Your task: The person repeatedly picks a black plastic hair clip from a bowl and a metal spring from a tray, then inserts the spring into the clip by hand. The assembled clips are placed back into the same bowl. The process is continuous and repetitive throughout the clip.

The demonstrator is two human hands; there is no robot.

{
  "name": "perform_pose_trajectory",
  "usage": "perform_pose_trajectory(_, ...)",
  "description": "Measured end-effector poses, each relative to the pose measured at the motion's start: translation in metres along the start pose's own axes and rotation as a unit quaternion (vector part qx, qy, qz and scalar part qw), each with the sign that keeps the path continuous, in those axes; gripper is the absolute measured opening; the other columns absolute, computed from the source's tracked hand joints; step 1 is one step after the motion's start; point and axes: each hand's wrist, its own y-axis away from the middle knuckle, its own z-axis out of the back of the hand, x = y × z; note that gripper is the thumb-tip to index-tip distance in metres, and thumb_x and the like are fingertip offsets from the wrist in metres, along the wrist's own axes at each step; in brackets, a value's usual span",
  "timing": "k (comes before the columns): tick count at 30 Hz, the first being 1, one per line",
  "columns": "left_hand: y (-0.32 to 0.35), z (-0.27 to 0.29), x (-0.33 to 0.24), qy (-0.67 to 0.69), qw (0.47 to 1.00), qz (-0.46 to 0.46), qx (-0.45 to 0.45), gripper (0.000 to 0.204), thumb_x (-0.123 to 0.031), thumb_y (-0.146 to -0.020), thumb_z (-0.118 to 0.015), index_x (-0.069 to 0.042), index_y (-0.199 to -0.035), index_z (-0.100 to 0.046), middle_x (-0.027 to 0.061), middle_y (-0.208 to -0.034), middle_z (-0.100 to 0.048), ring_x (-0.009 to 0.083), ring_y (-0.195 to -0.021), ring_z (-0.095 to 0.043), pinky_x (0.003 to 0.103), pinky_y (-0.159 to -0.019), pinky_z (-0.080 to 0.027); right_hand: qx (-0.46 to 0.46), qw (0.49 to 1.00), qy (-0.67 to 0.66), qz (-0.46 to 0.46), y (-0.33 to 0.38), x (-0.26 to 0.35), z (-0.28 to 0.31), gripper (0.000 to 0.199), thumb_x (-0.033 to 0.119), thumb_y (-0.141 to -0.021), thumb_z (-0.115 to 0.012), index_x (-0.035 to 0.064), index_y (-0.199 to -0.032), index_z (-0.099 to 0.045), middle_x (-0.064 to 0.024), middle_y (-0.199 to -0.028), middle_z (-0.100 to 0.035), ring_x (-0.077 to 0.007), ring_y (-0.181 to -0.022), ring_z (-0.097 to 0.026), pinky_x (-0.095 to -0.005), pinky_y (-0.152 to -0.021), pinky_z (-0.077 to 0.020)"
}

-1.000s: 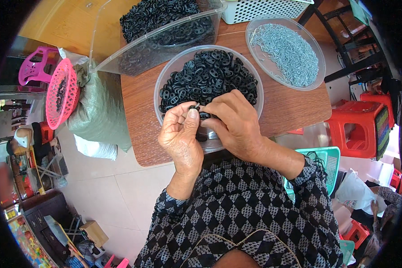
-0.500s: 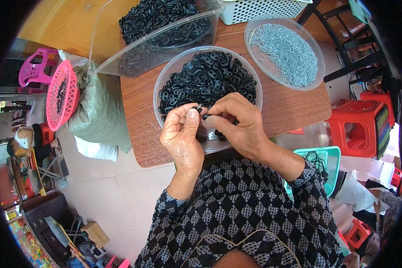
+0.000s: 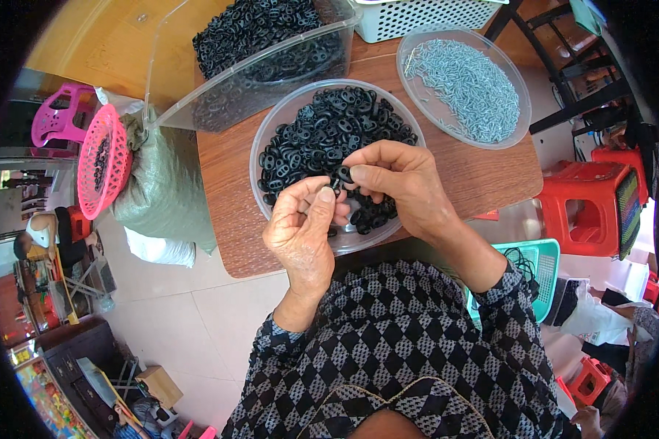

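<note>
Over bowl (image 3: 353,242), black piece (image 3: 345,174), partly behind fingers (image 3: 367,175)

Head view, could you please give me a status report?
Right hand pinching black piece. Left hand close beside, hold unclear. Both at round tub. No obstruction visible.

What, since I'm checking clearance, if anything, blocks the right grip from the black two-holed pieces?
Nothing visible: the right grip extends over the open clear bowl holding the black two-holed pieces.
</note>
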Motion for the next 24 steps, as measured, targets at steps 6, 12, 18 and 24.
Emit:
perform_pose_trajectory(6, 0.0013, -0.0028, -0.0013, -0.024, 1.0, -0.001, 0.001, 0.015, -0.002, -0.086, -0.059, 0.004, -0.099, -0.057, 0.0081, -0.081, -0.063, 0.0091, -0.066, -0.061, 0.019, -0.056, -0.051, -0.001, 0.998, -0.03, -0.054, -0.0043, 0.004, 0.0014, 0.015, 0.01, -0.078, -0.066, -0.001, -0.087, -0.065, -0.0042, -0.073, -0.063, -0.0072, -0.061, -0.054, -0.0186, -0.052, -0.0398)
perform_pose_trajectory(12, 0.0008, -0.0059, -0.0046, -0.033, 0.999, -0.007, -0.01, 0.015, -0.001, -0.085, -0.06, 0.004, -0.099, -0.057, 0.0072, -0.081, -0.063, 0.0079, -0.066, -0.06, 0.019, -0.056, -0.051, 0.006, 0.997, -0.03, -0.065, -0.006, 0.0088, 0.0016, 0.015, 0.013, -0.078, -0.067, 0.0, -0.086, -0.065, -0.0049, -0.072, -0.064, -0.0071, -0.061, -0.054, -0.0186, -0.052, -0.0395)
perform_pose_trajectory(18, 0.0006, -0.0074, -0.0034, -0.055, 0.998, -0.032, -0.02, 0.012, 0.001, -0.084, -0.059, 0.005, -0.096, -0.058, 0.0086, -0.077, -0.062, 0.01, -0.062, -0.06, 0.021, -0.052, -0.051, 0.006, 0.999, -0.014, -0.049, -0.0062, 0.0082, 0.0011, 0.015, 0.012, -0.077, -0.067, 0.0, -0.085, -0.065, -0.0044, -0.071, -0.063, -0.0067, -0.06, -0.053, -0.0184, -0.051, -0.0394)
perform_pose_trajectory(24, 0.0025, -0.0049, -0.0016, -0.064, 0.997, -0.044, -0.016, 0.014, 0.001, -0.084, -0.06, 0.002, -0.098, -0.058, 0.0059, -0.08, -0.063, 0.0068, -0.065, -0.06, 0.018, -0.057, -0.051, 0.011, 1.0, 0.015, 0.007, -0.0055, 0.0067, -0.0004, 0.011, 0.009, -0.077, -0.066, 0.0013, -0.084, -0.066, -0.0018, -0.07, -0.062, -0.0048, -0.059, -0.051, -0.018, -0.05, -0.039)
